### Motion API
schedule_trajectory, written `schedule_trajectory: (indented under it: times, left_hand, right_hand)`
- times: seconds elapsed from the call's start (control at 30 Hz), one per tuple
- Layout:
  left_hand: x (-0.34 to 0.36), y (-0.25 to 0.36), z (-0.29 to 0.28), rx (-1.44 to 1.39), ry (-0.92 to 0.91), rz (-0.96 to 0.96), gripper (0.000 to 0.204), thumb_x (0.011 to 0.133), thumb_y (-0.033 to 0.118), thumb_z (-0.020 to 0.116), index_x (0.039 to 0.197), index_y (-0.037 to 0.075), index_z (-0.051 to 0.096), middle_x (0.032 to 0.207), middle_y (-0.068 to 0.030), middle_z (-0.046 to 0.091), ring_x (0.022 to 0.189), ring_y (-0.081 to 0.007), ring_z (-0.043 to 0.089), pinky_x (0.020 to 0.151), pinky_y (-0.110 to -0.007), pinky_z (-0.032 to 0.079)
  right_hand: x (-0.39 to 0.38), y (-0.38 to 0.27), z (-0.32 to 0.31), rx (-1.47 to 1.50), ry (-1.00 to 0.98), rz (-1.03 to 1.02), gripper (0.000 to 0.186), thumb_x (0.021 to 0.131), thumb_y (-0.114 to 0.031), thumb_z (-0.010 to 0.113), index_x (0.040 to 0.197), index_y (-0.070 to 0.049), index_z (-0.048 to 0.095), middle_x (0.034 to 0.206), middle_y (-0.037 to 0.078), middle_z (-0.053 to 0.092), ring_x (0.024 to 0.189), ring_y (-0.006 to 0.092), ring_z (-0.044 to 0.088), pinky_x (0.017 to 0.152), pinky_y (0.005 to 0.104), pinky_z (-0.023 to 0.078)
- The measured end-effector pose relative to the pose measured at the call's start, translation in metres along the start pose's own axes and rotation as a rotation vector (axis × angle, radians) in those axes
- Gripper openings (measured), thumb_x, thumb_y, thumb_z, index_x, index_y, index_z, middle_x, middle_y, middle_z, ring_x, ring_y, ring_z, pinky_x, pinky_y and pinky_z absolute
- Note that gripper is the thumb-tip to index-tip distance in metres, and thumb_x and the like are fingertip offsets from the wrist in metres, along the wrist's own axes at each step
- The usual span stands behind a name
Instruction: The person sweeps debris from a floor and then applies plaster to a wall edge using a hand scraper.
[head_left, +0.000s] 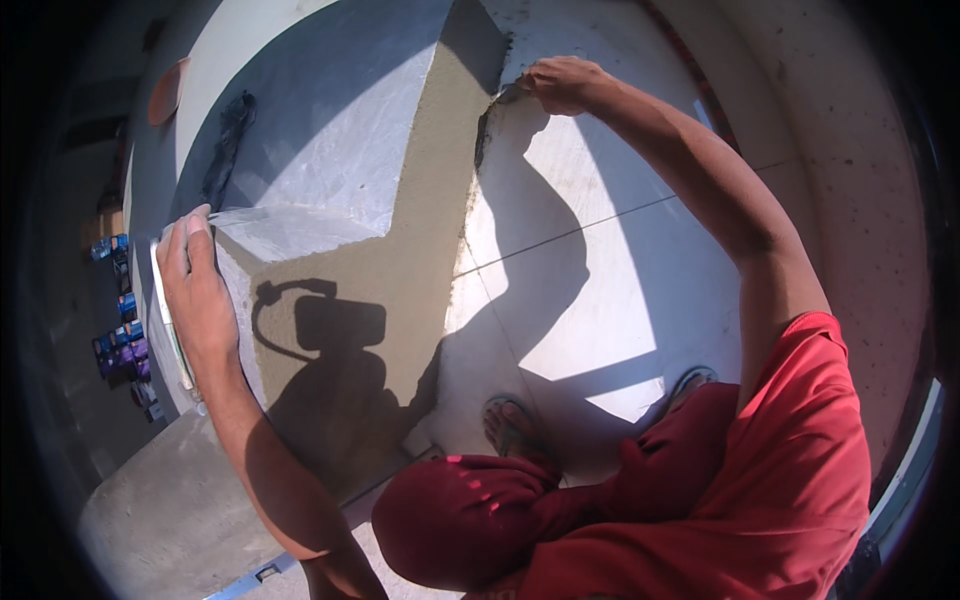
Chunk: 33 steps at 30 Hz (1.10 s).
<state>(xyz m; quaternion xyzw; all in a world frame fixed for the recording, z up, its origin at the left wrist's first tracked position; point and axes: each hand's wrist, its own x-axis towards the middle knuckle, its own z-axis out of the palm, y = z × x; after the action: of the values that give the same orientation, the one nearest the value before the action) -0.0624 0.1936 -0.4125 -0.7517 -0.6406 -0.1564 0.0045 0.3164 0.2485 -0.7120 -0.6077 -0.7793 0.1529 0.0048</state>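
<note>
My left hand (200, 285) lies with its fingers stretched out along the left corner of a grey stone step (330, 130), beside a long white strip (172, 325). At the far right, my right hand (565, 85) is closed on a small tool with a thin grey blade (509, 95), mostly hidden by the fingers. The blade is at the foot of the step's mortar-coated face (425, 200), where it meets the pale floor. That coating looks even and sandy. My shadow covers its near part.
Pale floor tiles (610, 270) extend to the right, my sandalled feet on them. A dark, long crumpled object (228, 150) lies on the step. An orange-brown round object (168, 92) is at far left, and a blue-edged bar (250, 582) is at the bottom.
</note>
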Motion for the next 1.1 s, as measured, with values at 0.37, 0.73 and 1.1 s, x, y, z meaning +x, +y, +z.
schedule_trajectory:
  times: [0.37,0.73,1.1]
  left_hand:
    - [-0.001,0.001,-0.001,0.006,0.004,-0.011,0.048,0.105,0.038,0.043,0.126,0.002,0.066,0.127,-0.0184,0.059,0.124,-0.0322,0.053,0.109,-0.040,0.035]
    - [-0.001,0.001,-0.001,-0.002,0.002,-0.040,0.050,0.104,0.041,0.044,0.126,0.002,0.066,0.128,-0.0187,0.058,0.125,-0.0331,0.052,0.110,-0.040,0.035]
    - [-0.001,-0.003,-0.001,-0.006,0.004,-0.026,0.049,0.104,0.041,0.044,0.125,0.003,0.066,0.128,-0.0188,0.058,0.125,-0.0333,0.052,0.109,-0.040,0.035]
  right_hand:
    - [-0.009,-0.006,0.002,0.029,0.032,-0.036,0.021,0.082,-0.001,0.059,0.100,-0.001,0.070,0.097,0.015,0.073,0.094,0.0310,0.071,0.077,0.0416,0.058]
    - [-0.003,-0.024,-0.011,0.020,-0.065,-0.012,0.019,0.081,-0.001,0.062,0.097,-0.001,0.073,0.097,0.015,0.074,0.093,0.0327,0.072,0.070,0.0430,0.059]
    - [0.003,-0.034,-0.018,-0.007,-0.098,-0.002,0.024,0.081,-0.002,0.061,0.101,-0.003,0.073,0.102,0.013,0.074,0.096,0.0323,0.071,0.076,0.0425,0.059]
